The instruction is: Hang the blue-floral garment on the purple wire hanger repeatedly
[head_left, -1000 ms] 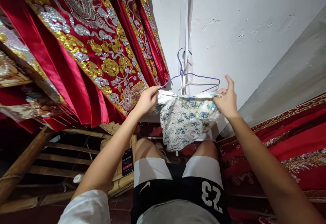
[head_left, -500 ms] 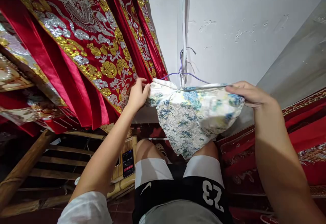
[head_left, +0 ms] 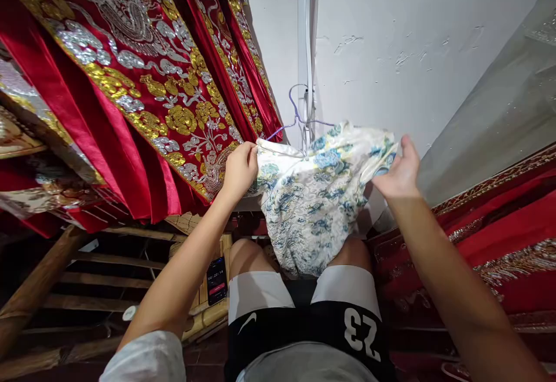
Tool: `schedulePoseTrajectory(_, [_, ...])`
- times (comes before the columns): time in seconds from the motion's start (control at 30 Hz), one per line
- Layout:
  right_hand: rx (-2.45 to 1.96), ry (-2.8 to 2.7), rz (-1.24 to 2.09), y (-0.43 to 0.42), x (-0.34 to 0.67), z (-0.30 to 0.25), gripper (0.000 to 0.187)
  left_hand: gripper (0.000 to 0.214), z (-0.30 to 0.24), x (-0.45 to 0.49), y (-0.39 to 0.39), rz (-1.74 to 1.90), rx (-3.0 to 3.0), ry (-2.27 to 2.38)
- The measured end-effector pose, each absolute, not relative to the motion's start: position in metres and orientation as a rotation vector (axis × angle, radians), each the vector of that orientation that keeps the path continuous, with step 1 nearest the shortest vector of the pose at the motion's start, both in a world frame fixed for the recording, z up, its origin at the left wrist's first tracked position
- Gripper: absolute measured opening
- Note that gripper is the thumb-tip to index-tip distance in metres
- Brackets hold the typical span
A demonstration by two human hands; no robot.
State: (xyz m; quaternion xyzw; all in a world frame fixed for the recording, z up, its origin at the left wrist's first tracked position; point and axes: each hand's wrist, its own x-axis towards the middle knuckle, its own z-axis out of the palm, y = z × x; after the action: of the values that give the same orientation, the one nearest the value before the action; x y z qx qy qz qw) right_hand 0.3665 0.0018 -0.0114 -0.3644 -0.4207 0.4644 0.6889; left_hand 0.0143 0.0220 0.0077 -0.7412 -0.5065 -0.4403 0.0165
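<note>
A white blouse with blue and green flowers is stretched out in front of my knees, its lower part hanging bunched. My left hand pinches its upper left corner between thumb and fingers. At the right end, my right hand touches the cloth, palm turned up and thumb standing apart; its other fingers are partly hidden by the fabric. Behind the top edge rises a purple wire hanger, its hook close to a pale upright pole. Whether the hanger is inside the blouse, I cannot tell.
Red embroidered cloths with gold and silver sequins hang on the left. More red fabric lies at the right. A phone showing a running timer rests on bamboo furniture. A white wall stands ahead.
My right hand has moved left and turned palm up, its thumb now off the cloth. The blouse's right side has drawn inward and crumpled. My left hand keeps its pinch.
</note>
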Motion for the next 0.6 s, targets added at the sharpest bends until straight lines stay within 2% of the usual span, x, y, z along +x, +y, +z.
schedulePoseTrajectory(0.1, [-0.774,-0.904,1.013,-0.005,0.362,0.021,0.061,0.022,0.012,0.017,0.021,-1.368,-2.212,-1.605])
schedulePoseTrajectory(0.27, [-0.771,-1.287,1.032,-0.049,0.329,0.050,0.068,0.013,0.004,0.023,0.025,-1.535,-2.170,-1.679])
schedulePoseTrajectory(0.4, [-0.585,-2.069,1.321,-0.084,0.318,0.032,0.070,0.016,-0.018,0.032,0.017,-1.928,-2.139,-1.688])
schedulePoseTrajectory(0.47, [-0.453,-2.288,1.359,-0.086,0.318,0.018,0.073,0.019,-0.029,0.040,0.009,-2.154,-2.078,-1.676])
schedulePoseTrajectory(0.6, [-0.904,-1.870,1.085,-0.066,0.311,-0.016,0.069,0.033,-0.043,0.071,0.005,-2.343,-2.333,-1.783])
